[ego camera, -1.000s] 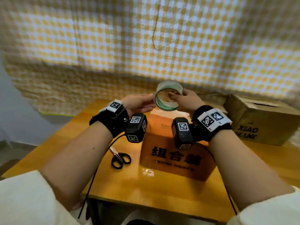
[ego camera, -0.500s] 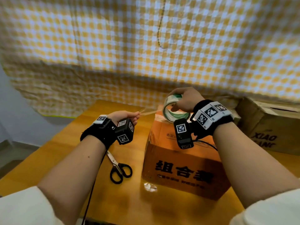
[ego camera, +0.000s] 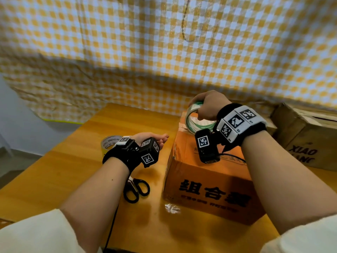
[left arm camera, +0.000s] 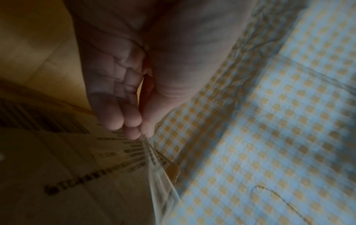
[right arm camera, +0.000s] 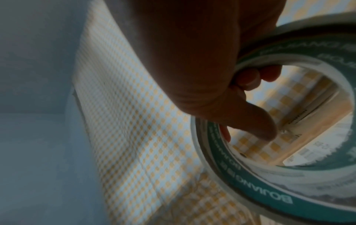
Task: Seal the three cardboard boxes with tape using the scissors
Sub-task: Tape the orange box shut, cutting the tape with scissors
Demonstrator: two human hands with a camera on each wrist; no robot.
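Cardboard box (ego camera: 209, 183) sat on the wooden table (ego camera: 60, 179) — right hand (ego camera: 209, 105) grasped the clear tape roll (ego camera: 196, 123) on its top; left hand (ego camera: 153, 138) pinched the pulled tape end (left arm camera: 154, 158); scissors (ego camera: 135, 190) lay beside.

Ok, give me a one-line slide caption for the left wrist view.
Left hand pinches the free end of a clear tape strip at its fingertips, stretched beside the printed cardboard box before a checkered cloth.

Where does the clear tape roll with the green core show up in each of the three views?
Head: tape roll right of centre, gripped by the right hand on top of the orange box.
Left wrist: roll not in view; only a pulled strip.
Right wrist: fills the right side.
Shared landmark: checked cloth.
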